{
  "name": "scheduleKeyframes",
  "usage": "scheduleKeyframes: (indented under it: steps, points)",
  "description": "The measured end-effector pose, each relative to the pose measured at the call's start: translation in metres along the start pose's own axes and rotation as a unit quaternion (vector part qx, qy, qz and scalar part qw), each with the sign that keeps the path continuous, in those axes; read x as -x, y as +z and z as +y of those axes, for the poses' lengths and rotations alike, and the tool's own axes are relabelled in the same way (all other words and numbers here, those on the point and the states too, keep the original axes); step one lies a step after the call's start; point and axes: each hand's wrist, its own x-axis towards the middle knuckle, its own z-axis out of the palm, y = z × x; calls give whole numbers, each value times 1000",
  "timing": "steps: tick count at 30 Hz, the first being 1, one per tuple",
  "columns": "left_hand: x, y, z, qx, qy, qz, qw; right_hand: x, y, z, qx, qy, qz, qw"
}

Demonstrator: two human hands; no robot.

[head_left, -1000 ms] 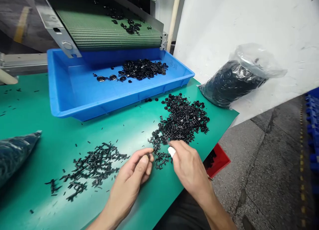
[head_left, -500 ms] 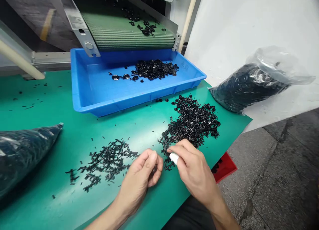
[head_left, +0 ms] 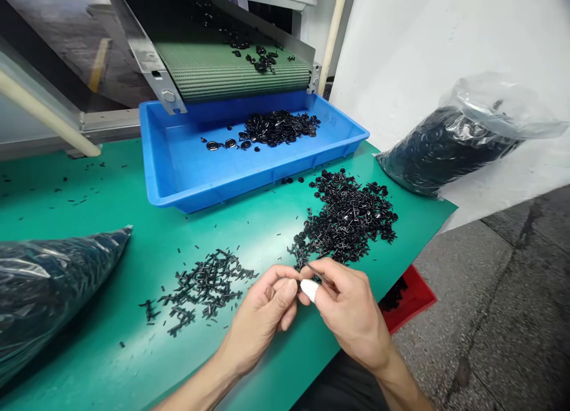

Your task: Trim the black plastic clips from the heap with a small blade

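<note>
My left hand (head_left: 266, 307) is closed, its thumb and fingertips pinching a small black plastic part (head_left: 299, 285), mostly hidden by the fingers. Against it, fingertip to fingertip, is my right hand (head_left: 351, 310), with a white covering on the thumb. A thin dark stem (head_left: 317, 274) shows between the right fingers; whether it belongs to the same part I cannot tell. Just beyond the hands spreads a pile of small black plastic parts (head_left: 351, 218), discs and stems mixed. Left of my left hand lies a heap of black stick-like runner pieces (head_left: 207, 286).
A blue tray (head_left: 249, 176) with black parts stands under the end of a green conveyor belt (head_left: 240, 75). Filled plastic bags lie at left (head_left: 53, 292) and back right (head_left: 449, 149). A red bin (head_left: 414, 307) sits below the table's (head_left: 169, 369) right edge.
My right hand has moved in to meet the left, and their fingertips now come together at the small part. The view has shifted slightly, moving the scene rightward.
</note>
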Motion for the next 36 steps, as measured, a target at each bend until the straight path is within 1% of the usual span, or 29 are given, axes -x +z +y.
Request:
scheduleKeyframes:
  steps: [5,8,12,15,20,22,26,30,36]
  points:
    - [1,-2,1,-11,-19,-21,1000,-2,-2,-2,29,-33,4,999]
    - [2,0,3,-6,-29,-2,1000,2,-6,-2,51,-70,-14,996]
    - [2,4,2,4,-11,31,999,15,-10,1,122,-61,-35,990]
    - [3,5,0,0,-2,41,999,24,-9,2,146,-69,-37,986]
    - [3,3,-2,3,26,22,999,31,-2,1,172,-83,0,982]
    - [2,2,-3,-6,33,26,999,32,0,0,187,-82,8,979]
    - [3,1,-4,-18,22,43,999,33,2,-2,199,-79,14,977]
    - [4,2,-3,-26,6,44,999,33,2,-5,209,-77,17,975]
    - [6,-2,-6,-71,-10,83,994,33,1,-8,266,-99,32,958]
